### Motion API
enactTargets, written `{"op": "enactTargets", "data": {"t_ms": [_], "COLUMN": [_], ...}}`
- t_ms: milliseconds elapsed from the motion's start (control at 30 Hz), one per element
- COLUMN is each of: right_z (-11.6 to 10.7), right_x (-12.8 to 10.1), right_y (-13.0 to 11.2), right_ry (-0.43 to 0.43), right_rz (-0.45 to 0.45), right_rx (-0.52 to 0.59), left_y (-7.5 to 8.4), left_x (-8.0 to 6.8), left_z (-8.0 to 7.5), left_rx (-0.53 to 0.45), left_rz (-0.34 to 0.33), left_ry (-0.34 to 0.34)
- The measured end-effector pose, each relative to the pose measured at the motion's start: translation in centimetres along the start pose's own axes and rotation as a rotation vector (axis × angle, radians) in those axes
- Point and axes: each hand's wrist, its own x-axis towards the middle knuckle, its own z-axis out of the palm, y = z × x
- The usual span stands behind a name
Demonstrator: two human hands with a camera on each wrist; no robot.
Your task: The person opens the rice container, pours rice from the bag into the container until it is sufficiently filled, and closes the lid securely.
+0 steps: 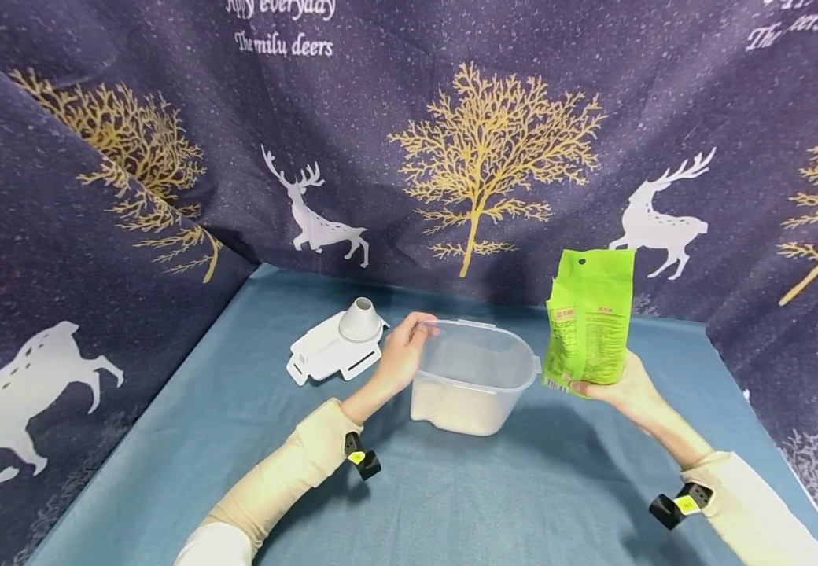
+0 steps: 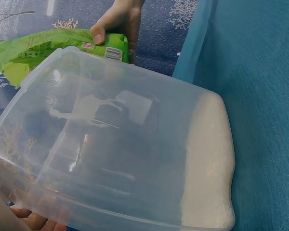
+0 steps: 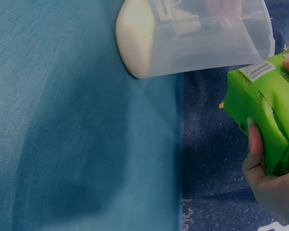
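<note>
Head view: the left hand (image 1: 400, 347) grips the near-side rim of a clear container (image 1: 476, 354), which stands on the blue-covered worktop (image 1: 466, 503) just right of that hand, pale contents (image 1: 462, 410) in its bottom. Left of the same hand lies a white lid (image 1: 322, 355), a cone-shaped piece (image 1: 361, 322) on it. The right hand (image 1: 621, 384) grasps a green bag (image 1: 589, 318) by its lower end; the bag rises above that hand, near the container.

Left wrist view: the left hand's fingers curl at the container's wall; the bag is beyond it.

Right wrist view: thumb and fingers clasp the bag, the container past it.
</note>
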Motion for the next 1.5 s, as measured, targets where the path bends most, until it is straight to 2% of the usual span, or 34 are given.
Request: {"op": "enactTargets", "data": {"t_ms": [267,433,733,1033,1333,1500], "right_z": [-0.3,-0.7,-1.1,-1.5,-2.0,-2.2], "right_x": [0.4,0.8,1.5,2.3,2.8,3.1], "right_y": [-0.3,-0.7,-1.3,-2.6,-3.0,-3.6], "right_ry": [-0.067,-0.099,-0.152,-0.161,-0.236,-0.247], "right_rz": [-0.065,-0.083,-0.106,-0.115,-0.104,-0.109], "right_rx": [-0.095,-0.170,-0.232,-0.384,-0.392,-0.444], "left_y": [0.0,0.1,0.1,0.0,-0.3,-0.3], "left_x": [0.0,0.1,0.0,0.1,0.1,0.1], "left_z": [0.1,0.2,0.0,0.0,0.1,0.1], "left_rx": [-0.004,0.001,-0.004,-0.014,-0.013,-0.004], "left_rz": [0.002,0.008,0.015,0.026,0.012,0.019], "left_ry": [0.004,-0.002,0.007,0.011,0.005,0.009]}}
